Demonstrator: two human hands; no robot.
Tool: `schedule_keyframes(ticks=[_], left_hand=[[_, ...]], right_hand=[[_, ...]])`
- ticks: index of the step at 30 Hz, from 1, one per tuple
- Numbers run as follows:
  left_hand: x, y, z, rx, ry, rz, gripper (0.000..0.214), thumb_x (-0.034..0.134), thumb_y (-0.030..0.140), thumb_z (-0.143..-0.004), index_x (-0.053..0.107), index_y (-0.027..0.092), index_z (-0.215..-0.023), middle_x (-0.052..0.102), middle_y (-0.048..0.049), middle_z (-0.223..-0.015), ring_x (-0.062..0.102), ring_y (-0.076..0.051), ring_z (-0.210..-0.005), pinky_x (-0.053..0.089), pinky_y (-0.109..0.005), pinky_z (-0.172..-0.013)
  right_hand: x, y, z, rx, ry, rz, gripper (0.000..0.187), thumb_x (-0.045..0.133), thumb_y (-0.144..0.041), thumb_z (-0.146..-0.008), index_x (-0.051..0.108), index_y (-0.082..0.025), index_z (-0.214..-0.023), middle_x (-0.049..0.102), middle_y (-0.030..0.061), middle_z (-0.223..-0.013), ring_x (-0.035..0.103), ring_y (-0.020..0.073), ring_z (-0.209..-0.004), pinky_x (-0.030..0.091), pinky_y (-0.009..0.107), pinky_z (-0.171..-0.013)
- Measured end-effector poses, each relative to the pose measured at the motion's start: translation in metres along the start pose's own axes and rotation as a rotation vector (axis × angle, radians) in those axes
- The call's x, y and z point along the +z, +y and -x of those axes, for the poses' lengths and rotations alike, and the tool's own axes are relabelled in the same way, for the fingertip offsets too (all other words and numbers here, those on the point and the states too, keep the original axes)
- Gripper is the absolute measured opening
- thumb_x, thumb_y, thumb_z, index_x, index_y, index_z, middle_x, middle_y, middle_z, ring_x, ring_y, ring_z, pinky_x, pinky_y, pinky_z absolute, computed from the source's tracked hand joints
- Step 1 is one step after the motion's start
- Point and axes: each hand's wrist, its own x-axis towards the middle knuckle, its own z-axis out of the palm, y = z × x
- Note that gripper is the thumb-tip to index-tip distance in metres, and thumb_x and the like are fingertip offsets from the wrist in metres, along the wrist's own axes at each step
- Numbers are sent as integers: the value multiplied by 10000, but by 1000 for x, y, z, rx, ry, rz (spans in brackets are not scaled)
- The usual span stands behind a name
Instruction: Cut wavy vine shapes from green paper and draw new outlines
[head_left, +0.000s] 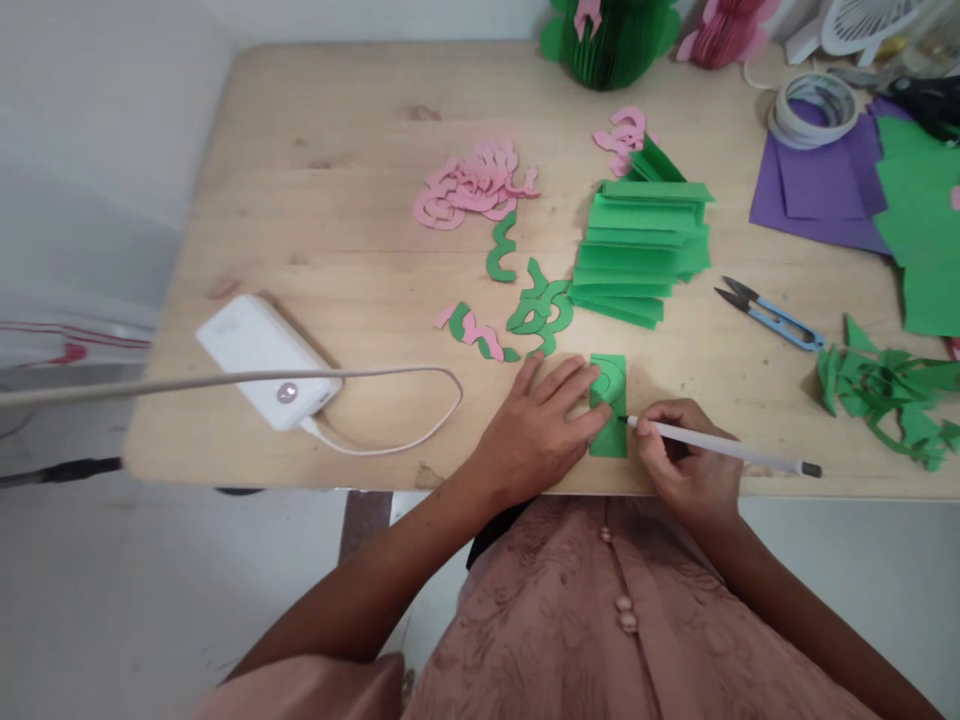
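Near the table's front edge lies a small green paper rectangle (609, 440) with a curved dark line drawn on it. My left hand (536, 425) rests flat with fingers spread, its fingertips on the paper's left side. A white pen (720, 440) is gripped in my right hand (690, 465), its dark tip at the paper's right edge. Just beyond my left hand lie curvy green paper cutouts (541, 308) and a mixed strip of pink and green cutouts (480, 332). Folded green paper strips (637, 250) are stacked farther back.
Pink cutouts (472, 185) lie at the back. Blue-handled thread snips (772, 313) and green scraps (885, 385) are on the right, with tape rolls (814, 110) on purple paper (817, 190) behind. A white power bank (262, 355) with a cable crosses the left side.
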Motion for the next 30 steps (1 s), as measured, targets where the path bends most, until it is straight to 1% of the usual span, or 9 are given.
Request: schedule_keyframes(ticks=[13, 17, 23, 30], left_hand=[[-1, 1, 0, -5, -2, -2, 255, 463, 255, -912, 606, 216, -1119, 517, -119, -1372, 378, -278, -1341, 229, -570, -1109], [-1, 1, 0, -3, -8, -2, 265, 448, 257, -921, 596, 212, -1135, 507, -123, -1382, 370, -281, -1347, 222, -576, -1109], [0, 1, 0, -1, -4, -3, 263, 446, 259, -922, 598, 213, -1132, 508, -124, -1380, 376, -282, -1342, 222, -575, -1110], [1, 1, 1, 1, 9, -5, 261, 455, 253, -916, 603, 215, -1128, 512, -125, -1376, 376, -282, -1341, 223, -579, -1109]], right_hand=[[0, 0, 0, -11, -1, -10, 99, 571, -234, -820, 574, -196, -729, 580, -34, -560, 478, 99, -408, 374, 223, -417], [-1, 0, 1, -5, -8, -9, 99, 565, -241, -824, 572, -197, -735, 583, -30, -564, 481, 101, -413, 375, 225, -420], [-1, 0, 0, -1, -10, -2, 102, 558, -240, -820, 568, -201, -727, 555, -42, -529, 451, 95, -383, 354, 222, -394], [-3, -3, -2, -16, -29, 20, 117, 548, -255, -829, 568, -201, -727, 587, -28, -563, 493, 105, -419, 382, 227, -426]])
